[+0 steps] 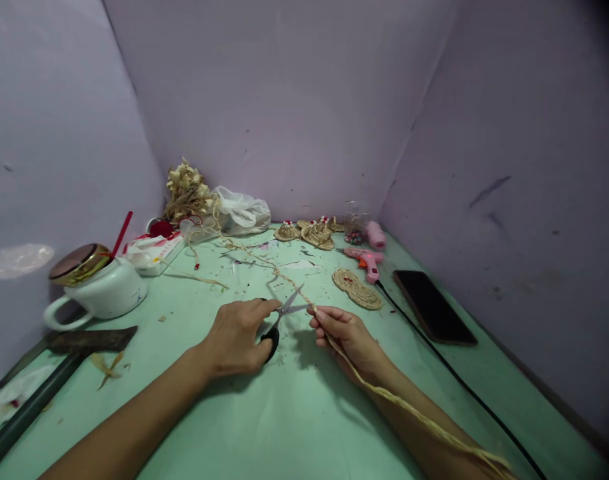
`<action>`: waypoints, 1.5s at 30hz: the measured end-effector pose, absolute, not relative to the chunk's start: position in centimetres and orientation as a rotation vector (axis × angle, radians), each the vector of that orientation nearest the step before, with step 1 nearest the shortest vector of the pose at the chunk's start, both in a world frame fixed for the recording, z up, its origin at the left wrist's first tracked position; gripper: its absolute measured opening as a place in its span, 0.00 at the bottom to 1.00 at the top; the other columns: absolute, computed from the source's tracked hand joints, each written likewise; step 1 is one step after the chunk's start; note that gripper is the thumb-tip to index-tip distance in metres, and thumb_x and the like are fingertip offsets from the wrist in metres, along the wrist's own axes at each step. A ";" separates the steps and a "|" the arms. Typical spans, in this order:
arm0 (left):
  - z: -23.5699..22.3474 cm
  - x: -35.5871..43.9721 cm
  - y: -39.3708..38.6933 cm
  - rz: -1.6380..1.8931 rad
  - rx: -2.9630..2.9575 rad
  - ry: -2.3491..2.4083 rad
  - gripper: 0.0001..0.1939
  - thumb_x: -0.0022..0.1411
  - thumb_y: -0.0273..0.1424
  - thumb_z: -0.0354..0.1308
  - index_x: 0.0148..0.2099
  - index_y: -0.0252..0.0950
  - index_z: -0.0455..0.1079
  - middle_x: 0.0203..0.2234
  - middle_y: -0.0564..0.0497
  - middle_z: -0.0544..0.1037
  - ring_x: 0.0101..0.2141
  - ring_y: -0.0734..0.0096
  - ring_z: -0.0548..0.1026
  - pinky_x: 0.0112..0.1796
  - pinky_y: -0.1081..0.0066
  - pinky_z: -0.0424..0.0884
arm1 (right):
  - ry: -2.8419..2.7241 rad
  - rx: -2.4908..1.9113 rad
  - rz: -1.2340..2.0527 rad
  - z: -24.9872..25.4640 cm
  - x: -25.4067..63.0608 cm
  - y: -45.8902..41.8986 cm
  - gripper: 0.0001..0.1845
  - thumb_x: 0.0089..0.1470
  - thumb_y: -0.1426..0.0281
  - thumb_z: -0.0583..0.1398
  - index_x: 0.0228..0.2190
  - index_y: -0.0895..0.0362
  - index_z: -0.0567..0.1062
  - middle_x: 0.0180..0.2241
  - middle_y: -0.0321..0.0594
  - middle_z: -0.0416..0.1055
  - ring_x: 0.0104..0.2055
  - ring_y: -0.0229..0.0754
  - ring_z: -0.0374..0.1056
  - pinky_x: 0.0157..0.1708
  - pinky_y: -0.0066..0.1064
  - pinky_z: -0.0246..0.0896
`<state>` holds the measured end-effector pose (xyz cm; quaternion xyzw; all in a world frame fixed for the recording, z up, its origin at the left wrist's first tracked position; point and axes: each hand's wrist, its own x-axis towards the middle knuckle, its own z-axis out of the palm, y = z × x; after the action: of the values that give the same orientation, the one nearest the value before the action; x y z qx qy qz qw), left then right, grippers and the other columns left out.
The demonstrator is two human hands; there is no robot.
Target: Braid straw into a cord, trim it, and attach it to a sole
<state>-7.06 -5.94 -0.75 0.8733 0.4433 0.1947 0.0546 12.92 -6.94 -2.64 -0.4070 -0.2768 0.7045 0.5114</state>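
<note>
My left hand (pixel 239 333) grips a pair of black-handled scissors (pixel 282 319), whose blades are apart around a straw-coloured braided cord (pixel 284 279). My right hand (pixel 347 333) is closed, pinching that cord just right of the blades. The cord runs back over my right forearm toward the bottom right and forward across the green table (pixel 294 413) to a bundle of dried raffia (pixel 187 190) at the back.
A white mug with a metal lid (pixel 92 283) and a dark tool (pixel 59 367) lie left. A pink glue gun (pixel 367 261) with black cable (pixel 459 380), a phone (pixel 434 307), a flat coiled mat (pixel 357 289) and small woven pieces (pixel 312 233) lie right and back. Purple walls enclose the table.
</note>
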 end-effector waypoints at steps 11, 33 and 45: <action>-1.9 -7.0 -5.6 0.397 2.843 1.421 0.27 0.49 0.32 0.48 0.53 0.38 0.58 0.31 0.48 0.71 0.30 0.65 0.69 0.31 0.68 0.63 | -0.664 -0.988 1.680 -2.7 12.8 -7.1 0.15 0.31 0.73 0.67 0.27 0.61 0.74 0.23 0.37 0.73 0.20 0.32 0.66 0.26 0.28 0.67; -1.6 -6.8 -6.0 0.192 2.863 1.379 0.29 0.49 0.26 0.47 0.56 0.39 0.56 0.32 0.49 0.75 0.29 0.64 0.72 0.28 0.69 0.62 | -0.887 -1.019 1.574 -2.3 12.2 -7.6 0.13 0.33 0.69 0.65 0.26 0.62 0.74 0.23 0.37 0.72 0.21 0.32 0.64 0.27 0.29 0.64; -1.2 -6.5 -5.6 0.657 2.331 1.537 0.19 0.48 0.27 0.49 0.44 0.43 0.68 0.29 0.57 0.75 0.30 0.72 0.71 0.31 0.76 0.63 | -0.779 -1.061 1.700 -2.2 12.5 -7.4 0.08 0.36 0.72 0.61 0.25 0.62 0.72 0.19 0.32 0.63 0.13 0.23 0.42 0.10 0.17 0.32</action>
<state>-6.46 -5.64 -1.24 0.8051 0.5309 0.2268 0.1359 12.55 -7.35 -2.25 -0.4340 -0.3188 0.6955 0.4757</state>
